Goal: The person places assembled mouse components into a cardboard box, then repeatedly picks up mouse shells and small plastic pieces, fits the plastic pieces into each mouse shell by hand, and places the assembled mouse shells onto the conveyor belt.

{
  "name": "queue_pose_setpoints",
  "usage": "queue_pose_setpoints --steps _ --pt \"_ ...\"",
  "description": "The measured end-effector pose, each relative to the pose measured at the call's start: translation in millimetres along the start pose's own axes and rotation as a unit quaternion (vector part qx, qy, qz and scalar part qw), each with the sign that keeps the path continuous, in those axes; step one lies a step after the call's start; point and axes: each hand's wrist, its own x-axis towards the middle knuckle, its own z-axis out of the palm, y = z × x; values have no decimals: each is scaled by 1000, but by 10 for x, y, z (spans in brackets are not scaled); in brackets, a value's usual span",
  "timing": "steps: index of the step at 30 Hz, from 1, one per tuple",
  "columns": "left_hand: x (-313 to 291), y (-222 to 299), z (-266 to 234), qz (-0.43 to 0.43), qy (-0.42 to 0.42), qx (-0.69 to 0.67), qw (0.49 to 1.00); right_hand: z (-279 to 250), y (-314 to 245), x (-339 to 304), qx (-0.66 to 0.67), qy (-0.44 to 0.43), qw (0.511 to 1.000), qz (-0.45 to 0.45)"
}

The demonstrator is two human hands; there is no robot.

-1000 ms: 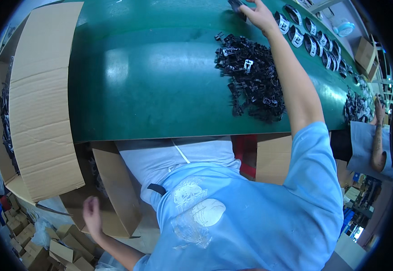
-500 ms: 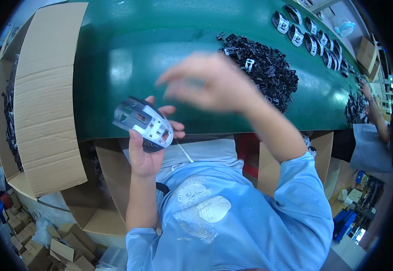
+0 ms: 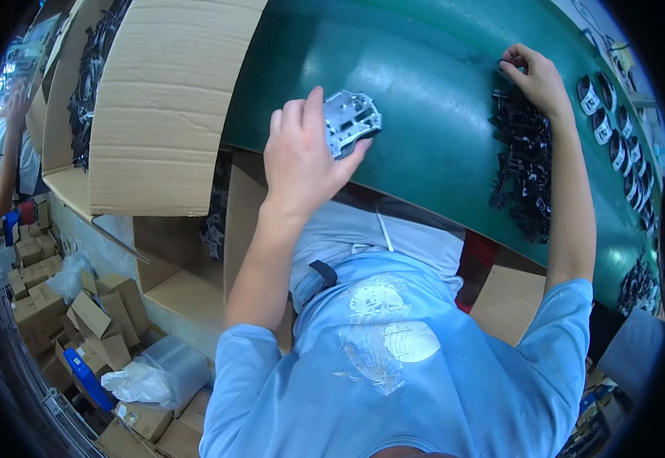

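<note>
My left hand grips a mouse shell by its edges, above the near side of the green table. The shell's grey inner face, with slots and small posts, is turned up. At the far end of a heap of small black plastic clips, my right hand has thumb and forefinger pinched together. A small dark bit shows at those fingertips, too small to make out. My right forearm runs along the right side of the heap.
Several more mouse shells stand in rows at the table's right. A large cardboard box holding dark parts is at the left. Open cartons and a clear plastic bin lie below left. Another person is at the far left.
My view has swung right. My right hand has gone from near the mouse shell to the far end of the clip heap. My left hand has turned the shell over.
</note>
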Motion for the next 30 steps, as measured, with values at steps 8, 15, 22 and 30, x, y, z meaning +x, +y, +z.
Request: queue_pose_setpoints --steps 8,15,22,30 --pt "-60 -272 100 13 -17 9 1000 102 163 10 2 31 999 -29" --pt "42 -25 -52 -47 -80 -32 995 -39 47 105 -10 -85 996 -24" --pt "-119 -329 73 -192 -61 -340 919 -97 -120 7 97 -15 993 -66" --pt "-438 -237 34 -291 -44 -679 672 -53 -1395 -808 463 62 870 -156"
